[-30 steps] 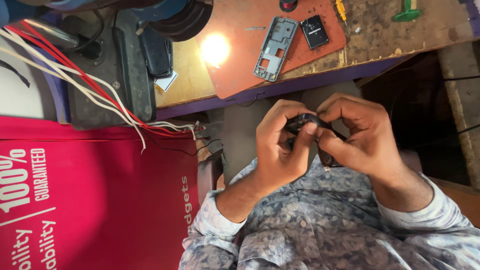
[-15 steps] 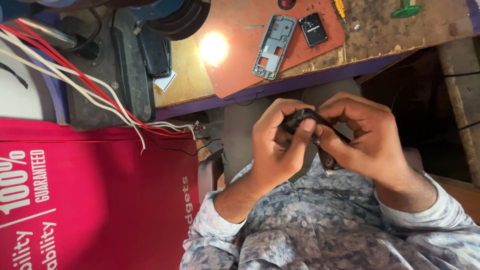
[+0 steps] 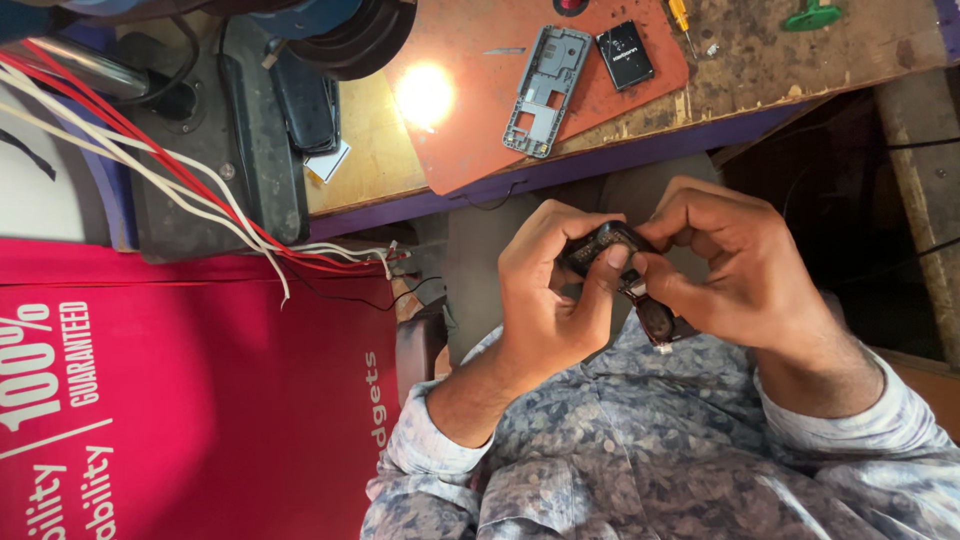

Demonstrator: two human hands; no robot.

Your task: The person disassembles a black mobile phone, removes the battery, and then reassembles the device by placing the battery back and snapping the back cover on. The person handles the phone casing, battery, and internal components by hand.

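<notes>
Both my hands hold a small dark phone body [image 3: 606,248] over my lap, below the bench edge. My left hand [image 3: 548,295] grips its left side, thumb pressed on the top face. My right hand [image 3: 735,270] pinches its right side with curled fingers. Beneath the hands a dark strip-like part with a metal end [image 3: 655,322] sticks out toward my patterned shirt. Most of the phone is hidden by my fingers.
On the wooden bench lies a reddish mat [image 3: 480,90] with a grey phone frame [image 3: 547,92] and a black battery [image 3: 625,54]. A yellow-handled screwdriver [image 3: 681,17] and a green tool [image 3: 812,15] lie further right. Red and white wires [image 3: 190,190] cross a dark device at left; a red banner [image 3: 180,400] hangs below.
My hands have shifted slightly with the phone body, fingers regripping it. The camera view has moved a little; the bench items are unchanged.
</notes>
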